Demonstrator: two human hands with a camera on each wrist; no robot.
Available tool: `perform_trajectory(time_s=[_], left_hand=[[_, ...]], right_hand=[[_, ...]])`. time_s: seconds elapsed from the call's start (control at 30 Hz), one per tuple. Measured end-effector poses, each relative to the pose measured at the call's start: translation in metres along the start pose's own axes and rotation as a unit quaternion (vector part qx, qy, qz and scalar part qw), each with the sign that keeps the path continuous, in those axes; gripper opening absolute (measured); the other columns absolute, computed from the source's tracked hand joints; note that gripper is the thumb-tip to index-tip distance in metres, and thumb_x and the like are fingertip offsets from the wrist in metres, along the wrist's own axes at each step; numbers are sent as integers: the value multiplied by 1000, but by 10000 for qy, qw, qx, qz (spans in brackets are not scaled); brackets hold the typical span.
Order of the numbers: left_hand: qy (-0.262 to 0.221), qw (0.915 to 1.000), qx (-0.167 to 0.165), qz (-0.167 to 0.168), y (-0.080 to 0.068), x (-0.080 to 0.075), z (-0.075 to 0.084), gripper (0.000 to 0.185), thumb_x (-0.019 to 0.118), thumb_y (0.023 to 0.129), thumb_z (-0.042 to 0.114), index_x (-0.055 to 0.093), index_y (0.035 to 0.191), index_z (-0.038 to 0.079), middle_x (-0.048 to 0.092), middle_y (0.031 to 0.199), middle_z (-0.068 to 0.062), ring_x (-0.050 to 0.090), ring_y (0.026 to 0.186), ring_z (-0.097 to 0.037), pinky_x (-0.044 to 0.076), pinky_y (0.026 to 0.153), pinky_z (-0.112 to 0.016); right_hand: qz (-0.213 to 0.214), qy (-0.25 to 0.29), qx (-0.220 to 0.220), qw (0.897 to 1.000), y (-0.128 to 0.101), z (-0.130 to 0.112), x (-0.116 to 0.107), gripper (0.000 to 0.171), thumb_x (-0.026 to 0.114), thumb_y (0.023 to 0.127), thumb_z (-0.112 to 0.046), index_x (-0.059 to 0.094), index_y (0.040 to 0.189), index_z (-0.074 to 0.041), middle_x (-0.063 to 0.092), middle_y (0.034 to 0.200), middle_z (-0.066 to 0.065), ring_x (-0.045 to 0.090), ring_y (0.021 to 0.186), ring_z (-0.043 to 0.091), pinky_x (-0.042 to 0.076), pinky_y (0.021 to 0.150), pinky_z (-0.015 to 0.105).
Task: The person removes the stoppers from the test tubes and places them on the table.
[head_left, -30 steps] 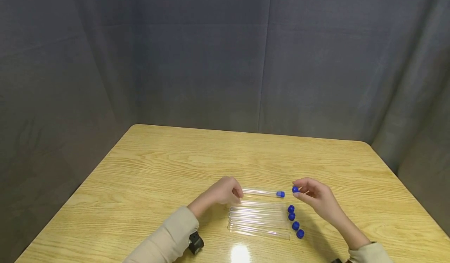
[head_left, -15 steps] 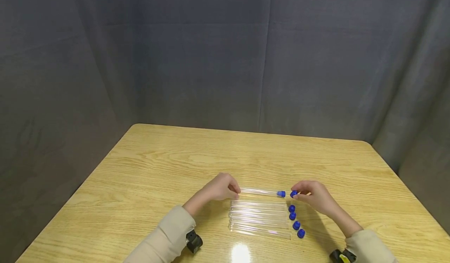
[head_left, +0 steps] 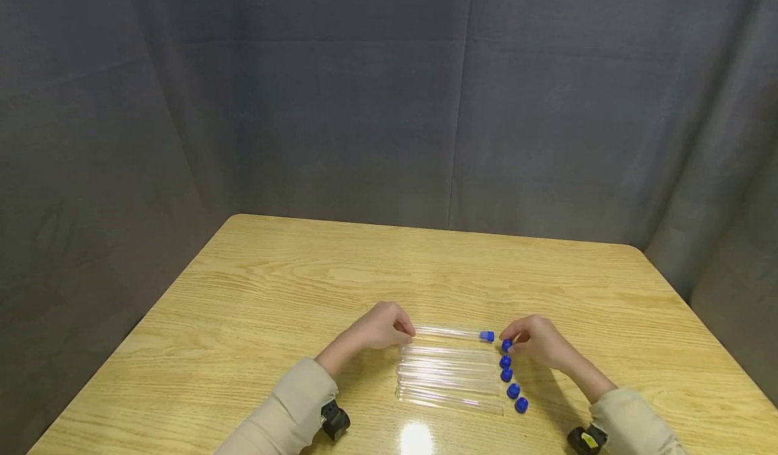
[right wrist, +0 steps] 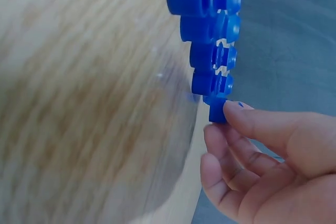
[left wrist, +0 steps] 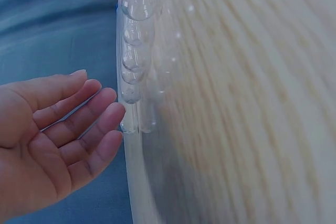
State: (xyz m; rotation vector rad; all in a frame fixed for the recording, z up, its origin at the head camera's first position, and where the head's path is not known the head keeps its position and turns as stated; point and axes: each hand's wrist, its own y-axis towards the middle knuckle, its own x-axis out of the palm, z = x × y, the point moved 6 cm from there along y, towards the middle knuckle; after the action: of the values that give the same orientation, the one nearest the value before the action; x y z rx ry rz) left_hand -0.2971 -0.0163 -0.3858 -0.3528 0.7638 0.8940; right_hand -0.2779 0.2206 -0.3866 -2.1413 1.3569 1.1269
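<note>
Worktop (head_left: 292, 286) carried row of test tubes (head_left: 446, 374). Your right hand (head_left: 537, 341) pinched blue cap (head_left: 506, 344) in fingers; your left hand (head_left: 379, 328) lay relaxed, fingers straight, touching capped tube (head_left: 452, 333).

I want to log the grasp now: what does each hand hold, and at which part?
The right hand pinches a small blue plastic cap at its sides. The left hand holds nothing.

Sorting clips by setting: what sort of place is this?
Probably a staged recording booth, not a working lab: a bare wooden table, grey curtains on all sides, and only clear tubes with blue caps by the hands.
</note>
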Motion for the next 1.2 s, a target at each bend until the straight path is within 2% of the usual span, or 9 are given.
perform_trajectory(time_s=[0.27, 0.57, 0.8, 0.9, 1.07, 1.2], left_hand=[[-79, 10000, -39, -23, -1, 2, -2, 5, 63, 80, 2, 68, 81, 1, 61, 73, 1, 53, 63, -7, 44, 55, -20], [-11, 10000, -48, -4, -1, 0, -2, 5, 64, 80, 2, 69, 81, 1, 62, 74, 1, 53, 64, -7, 44, 57, -20], [-57, 10000, -56, -13, 0, -3, -1, 6, 63, 81, 2, 68, 83, 0, 62, 77, 0, 55, 68, -9, 45, 60, -22], [-84, 10000, -27, 40, 3, -6, 0, 7, 62, 82, 3, 68, 85, 0, 63, 79, -1, 56, 71, -10, 46, 62, -22], [-202, 9997, 52, 153, 10, -12, 5, 9, 62, 82, 2, 68, 88, -2, 64, 81, -3, 57, 72, -11, 47, 63, -22], [-292, 9993, 40, 216, 17, -14, 8, 11, 62, 82, 2, 67, 90, -2, 64, 84, -4, 58, 76, -13, 48, 65, -22]], right_hand=[[-322, 149, -178, 9992, 1, -3, 5, 16, 64, 70, 15, 66, 83, 7, 64, 81, 14, 61, 69, 23, 50, 58, 24], [-552, 381, -81, 9977, 0, 0, 10, 19, 64, 69, 17, 66, 85, 7, 64, 82, 13, 62, 71, 23, 52, 61, 28], [-391, 221, -189, 9988, 2, -2, 1, 18, 62, 73, 16, 65, 89, 8, 64, 84, 14, 60, 74, 25, 51, 61, 27], [-230, 262, -36, 9994, 3, -3, -8, 17, 58, 77, 13, 63, 93, 9, 63, 86, 15, 59, 75, 26, 50, 61, 28], [-160, 851, 340, 9957, 7, 1, -17, 19, 56, 81, 8, 59, 100, 13, 61, 89, 20, 59, 76, 26, 50, 60, 27], [-136, 1262, 412, 9911, 10, 6, -17, 22, 55, 82, 8, 55, 101, 17, 60, 90, 23, 59, 76, 25, 50, 61, 28]])
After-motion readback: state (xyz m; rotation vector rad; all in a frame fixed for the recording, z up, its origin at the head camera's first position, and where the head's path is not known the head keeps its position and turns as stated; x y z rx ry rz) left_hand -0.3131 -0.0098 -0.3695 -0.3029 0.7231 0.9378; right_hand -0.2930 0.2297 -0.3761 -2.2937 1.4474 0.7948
